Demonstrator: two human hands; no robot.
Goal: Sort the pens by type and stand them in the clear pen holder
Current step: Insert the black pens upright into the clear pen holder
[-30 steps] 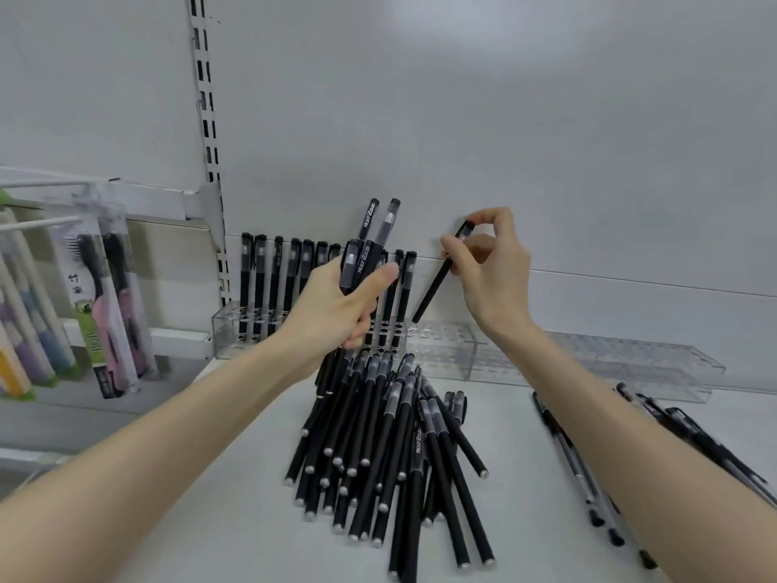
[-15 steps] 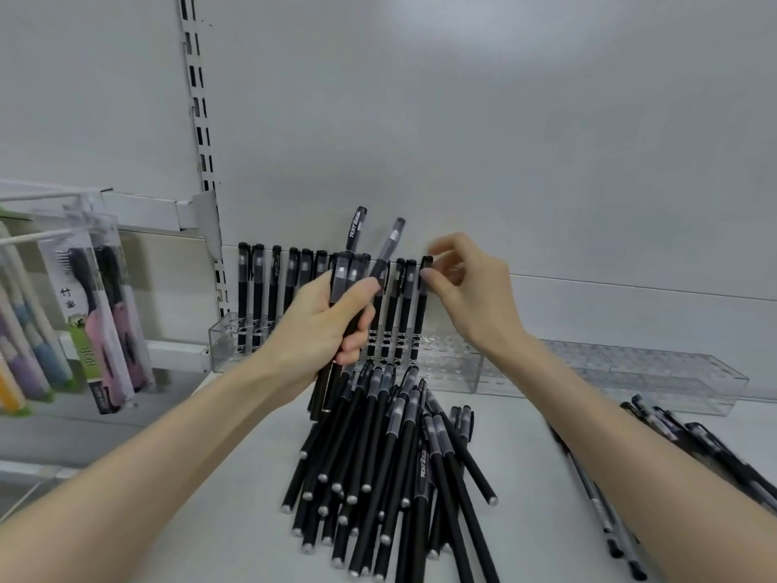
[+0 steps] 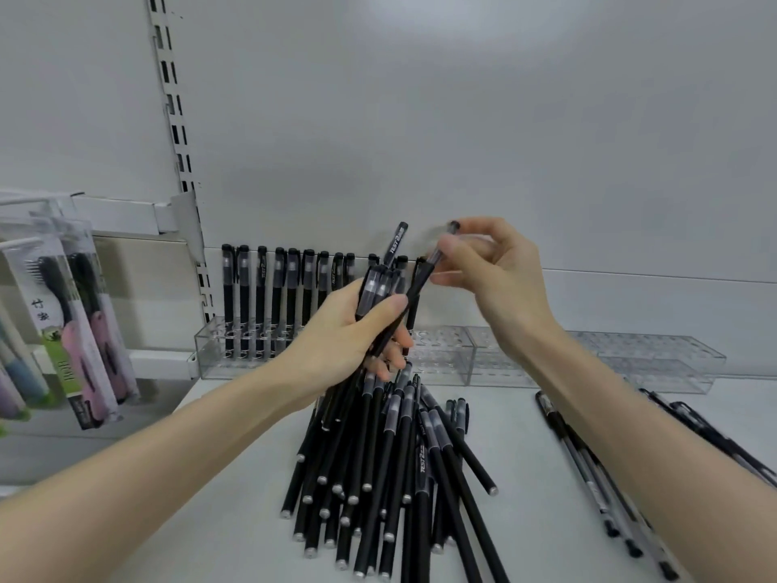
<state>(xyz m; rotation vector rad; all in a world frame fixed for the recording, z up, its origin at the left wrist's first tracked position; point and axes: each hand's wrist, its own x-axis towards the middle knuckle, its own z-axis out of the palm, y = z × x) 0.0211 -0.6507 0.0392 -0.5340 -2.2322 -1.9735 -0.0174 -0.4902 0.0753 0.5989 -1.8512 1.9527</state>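
A bundle (image 3: 378, 288) of pens is gripped upright in the left hand (image 3: 344, 334), with the fingers (image 3: 395, 351) curled round it and the thumb laid across its front. One pen (image 3: 421, 283) of this bundle is pinched near its cap by the right hand (image 3: 500, 275) (thumb and fingertips closed on it, the other fingers loosely bent). Both hands are held above a pile (image 3: 391, 469) of black pens lying on the shelf (image 3: 525, 439). The holder (image 3: 445, 361) is set at the back of the shelf, against the wall. A row (image 3: 273, 288) of pens is stood upright in its left part. A smaller group (image 3: 588, 473) of pens is laid well apart to the right. Packaged toothbrushes (image 3: 84, 330) are hung at the left.
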